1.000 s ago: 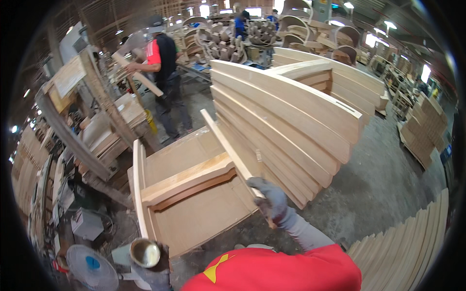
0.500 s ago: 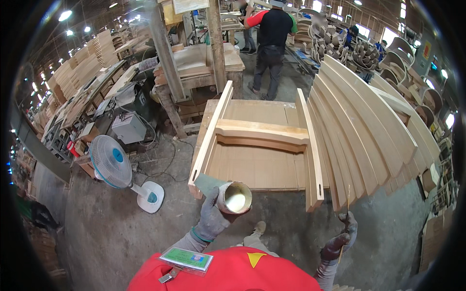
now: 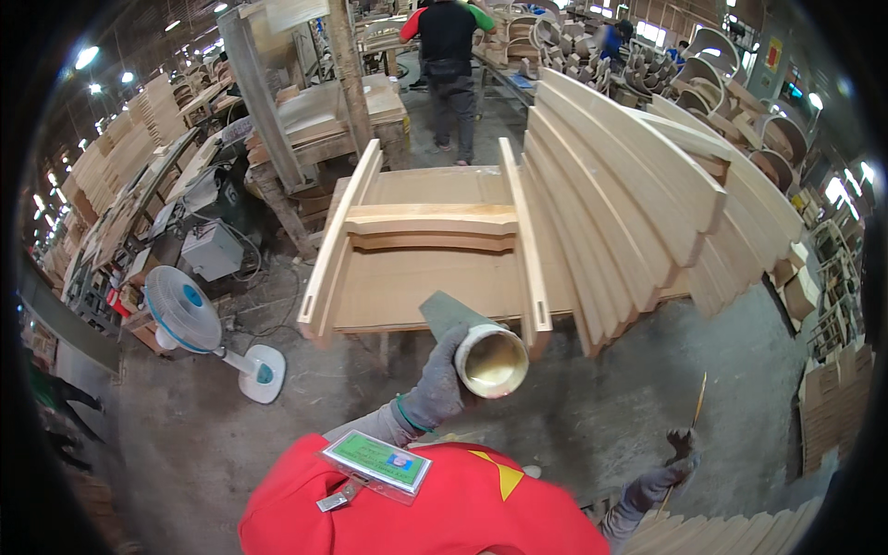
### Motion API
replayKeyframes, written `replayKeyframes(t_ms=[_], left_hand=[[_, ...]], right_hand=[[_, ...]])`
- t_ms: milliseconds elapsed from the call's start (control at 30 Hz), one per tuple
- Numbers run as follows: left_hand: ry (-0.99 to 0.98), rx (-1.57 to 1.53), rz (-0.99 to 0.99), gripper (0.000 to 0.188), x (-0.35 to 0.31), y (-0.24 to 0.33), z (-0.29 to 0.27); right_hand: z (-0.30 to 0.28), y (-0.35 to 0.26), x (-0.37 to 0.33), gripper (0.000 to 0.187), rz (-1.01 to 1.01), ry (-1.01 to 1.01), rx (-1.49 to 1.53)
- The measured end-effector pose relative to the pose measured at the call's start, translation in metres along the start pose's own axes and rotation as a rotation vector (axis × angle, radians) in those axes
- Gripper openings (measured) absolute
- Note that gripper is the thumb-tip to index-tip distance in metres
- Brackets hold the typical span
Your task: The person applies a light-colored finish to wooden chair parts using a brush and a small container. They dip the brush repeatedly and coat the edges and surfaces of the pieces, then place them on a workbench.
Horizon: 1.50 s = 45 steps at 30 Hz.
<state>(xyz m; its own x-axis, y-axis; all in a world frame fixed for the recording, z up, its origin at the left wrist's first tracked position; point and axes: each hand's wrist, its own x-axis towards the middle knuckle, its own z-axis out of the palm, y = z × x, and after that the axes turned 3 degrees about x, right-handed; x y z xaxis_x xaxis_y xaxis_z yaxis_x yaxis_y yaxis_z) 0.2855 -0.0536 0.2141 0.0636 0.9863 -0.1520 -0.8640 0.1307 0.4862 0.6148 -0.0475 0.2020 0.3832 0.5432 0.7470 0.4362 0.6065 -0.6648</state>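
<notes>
My left hand (image 3: 435, 387), in a grey glove with a green cuff, grips a round pot (image 3: 462, 363) with a pale cream liquid inside. A flat grey-green plate (image 3: 450, 313) sticks out beyond the same hand, beside the pot. At the lower right, my gloved right hand (image 3: 661, 483) has its fingers closed around a thin stick (image 3: 700, 402); the stick's tip points up. Ahead of the pot lies a wooden frame, with a crosspiece (image 3: 430, 218) between a left rail (image 3: 340, 245) and a right rail (image 3: 524, 245). Slots show at the rails' near ends.
A brown board (image 3: 416, 289) lies under the frame. Curved wooden panels (image 3: 629, 194) stand in a row on the right, and more wooden pieces (image 3: 731, 535) lie at the lower right. A fan (image 3: 185, 310) stands on the left. Farther off, a person (image 3: 448, 69) has their back turned.
My view has turned to the right, so the frame and panels appear farther left. The pot has moved right, near the right rail's end. My right hand has moved lower and outward with the stick.
</notes>
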Motion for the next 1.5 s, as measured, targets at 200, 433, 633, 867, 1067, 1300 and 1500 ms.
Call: replayKeyframes(t_ms=[200,433,633,867,1067,1300,1500], left_hand=[[-0.14,-0.069,-0.163,0.041,0.077,-0.129,0.06],[-0.208,-0.324,-0.404,0.04,0.15,-0.237,0.138],[-0.227,-0.211,-0.255,0.039,0.22,-0.268,0.188],[-0.265,-0.201,-0.065,0.04,0.306,-0.255,0.23],[-0.314,-0.063,0.183,0.041,0.357,-0.245,0.261],[-0.128,0.104,0.404,0.043,0.384,-0.232,0.261],[0.119,0.08,0.551,0.046,0.355,-0.247,0.258]], right_hand=[[-0.116,0.088,0.051,0.047,-0.011,0.1,-0.08],[-0.186,0.135,0.124,0.043,0.061,0.24,-0.252],[-0.187,0.171,0.176,0.04,0.13,0.209,-0.207],[-0.139,0.234,0.246,0.038,0.218,0.047,0.134],[-0.074,0.259,0.316,0.029,0.176,-0.235,0.393],[0.011,0.281,0.399,0.015,0.232,-0.494,0.691],[0.09,0.288,0.422,0.013,0.395,-0.748,1.025]])
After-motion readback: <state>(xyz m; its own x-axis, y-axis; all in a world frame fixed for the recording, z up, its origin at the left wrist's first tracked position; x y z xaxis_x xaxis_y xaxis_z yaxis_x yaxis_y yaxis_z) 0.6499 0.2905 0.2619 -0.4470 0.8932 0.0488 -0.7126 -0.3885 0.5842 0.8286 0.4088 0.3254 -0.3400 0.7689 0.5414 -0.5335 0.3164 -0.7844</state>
